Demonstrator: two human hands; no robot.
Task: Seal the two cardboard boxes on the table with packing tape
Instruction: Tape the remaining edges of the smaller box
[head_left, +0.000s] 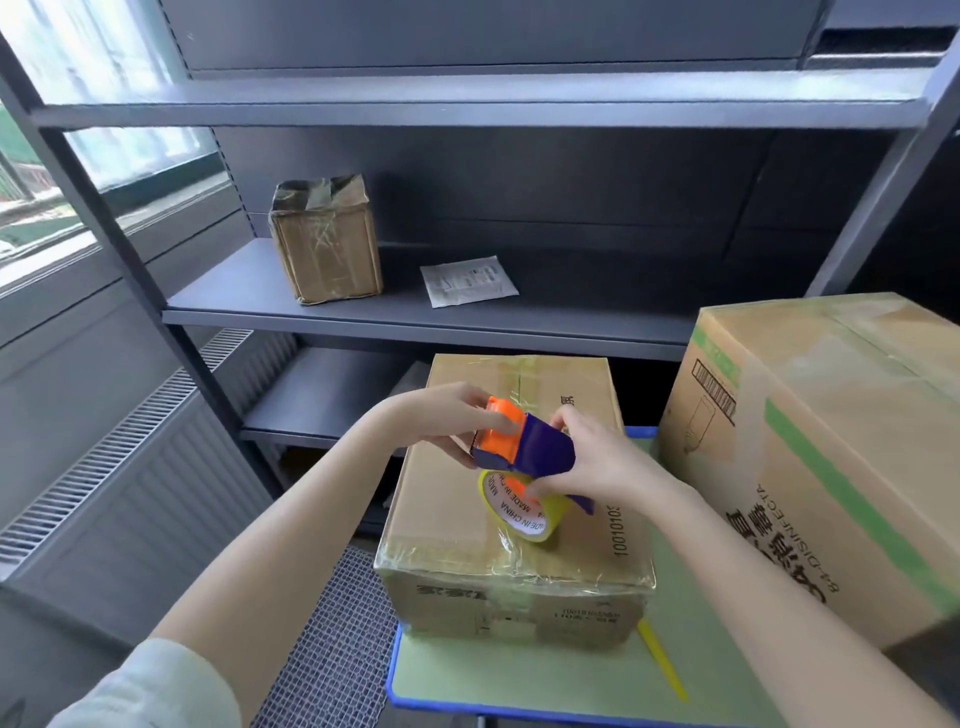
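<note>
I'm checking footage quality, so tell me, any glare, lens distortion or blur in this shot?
In the head view, daylight comes from the window on the left; in the same view, film on the smaller box glints, the wide lens bows the top shelf, and the left hand, right hand and tape dispenser are sharp.

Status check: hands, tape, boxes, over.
Gripping tape dispenser over smaller box: left hand, right hand. That box shows tape; larger box sits right of it. Nothing blocking.
</note>
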